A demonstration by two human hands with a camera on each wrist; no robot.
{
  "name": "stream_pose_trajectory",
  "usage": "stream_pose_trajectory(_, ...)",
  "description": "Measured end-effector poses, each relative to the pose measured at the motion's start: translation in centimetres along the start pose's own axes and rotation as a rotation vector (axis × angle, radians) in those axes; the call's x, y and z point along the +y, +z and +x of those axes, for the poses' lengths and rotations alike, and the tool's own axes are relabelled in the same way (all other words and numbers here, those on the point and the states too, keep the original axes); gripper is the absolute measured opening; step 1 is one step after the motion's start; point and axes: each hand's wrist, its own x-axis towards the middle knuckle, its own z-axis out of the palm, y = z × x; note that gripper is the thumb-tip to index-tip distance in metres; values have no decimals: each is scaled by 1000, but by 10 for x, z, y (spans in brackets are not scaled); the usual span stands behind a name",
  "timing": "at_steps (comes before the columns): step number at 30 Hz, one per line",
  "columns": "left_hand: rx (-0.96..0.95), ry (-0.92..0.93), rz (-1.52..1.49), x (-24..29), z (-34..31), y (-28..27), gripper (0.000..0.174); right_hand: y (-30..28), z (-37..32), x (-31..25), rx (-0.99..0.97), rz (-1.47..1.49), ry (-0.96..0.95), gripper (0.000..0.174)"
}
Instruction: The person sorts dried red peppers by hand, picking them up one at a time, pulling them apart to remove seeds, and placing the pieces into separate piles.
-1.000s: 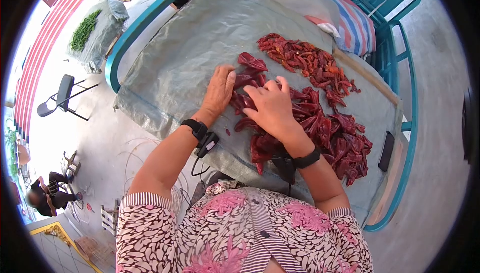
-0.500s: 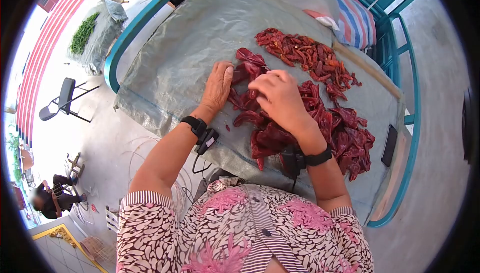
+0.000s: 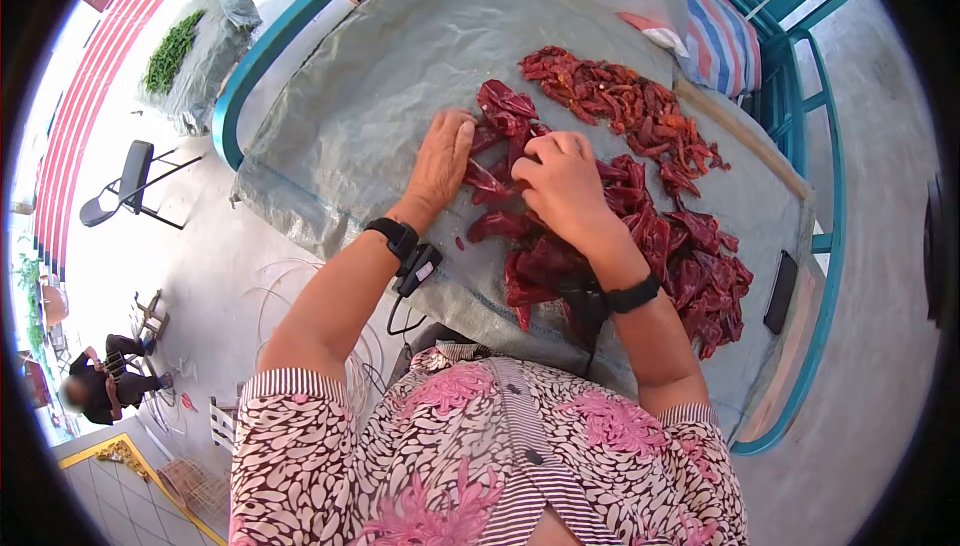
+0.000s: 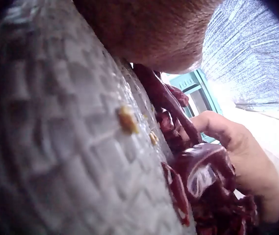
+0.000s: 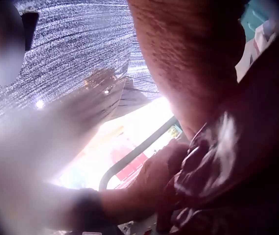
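Observation:
Large glossy dark-red dried peppers (image 3: 650,241) lie in a loose heap on a grey-green woven sheet (image 3: 390,76). My left hand (image 3: 440,161) rests at the heap's left edge, fingers stretched forward, thumb lying alongside the peppers. From beneath it a long pepper (image 4: 171,103) runs toward the other hand in the left wrist view. My right hand (image 3: 565,186) is over the heap with curled fingers, pinching a red pepper (image 3: 518,151) between both hands; its fingertips are partly hidden. Another wrinkled pepper (image 3: 505,101) lies just beyond the hands.
A second pile of smaller, brighter red peppers (image 3: 625,106) lies farther back. The sheet covers a teal-railed (image 3: 835,176) cart bed. A black phone-like slab (image 3: 780,291) lies at the right edge, and a striped sack (image 3: 715,41) at the back. A folding chair (image 3: 130,181) and a seated person (image 3: 110,381) are left.
My right hand lifted slightly off the heap, then came back down to the peppers beside the left hand. The left hand has stayed almost in place at the heap's edge.

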Motion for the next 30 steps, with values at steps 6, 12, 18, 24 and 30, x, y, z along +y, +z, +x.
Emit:
stream_pose_trajectory(6,12,59,73,-4,1,5,19,-25,4,-2,219,204,169,31)
stream_pose_trajectory(12,29,94,75,-10,1,8,16,-18,16,-18,238,164,105,40)
stream_pose_trajectory(18,64,91,-16,-11,1,10,20,-1,20,-20,78,86,-123,35)
stream_pose_trajectory(24,62,-13,-83,-8,1,4,20,20,21,-15,-13,-31,-115,30)
stream_pose_trajectory(30,70,-8,-152,-8,1,5,20,20,27,-18,-86,-15,-161,26)
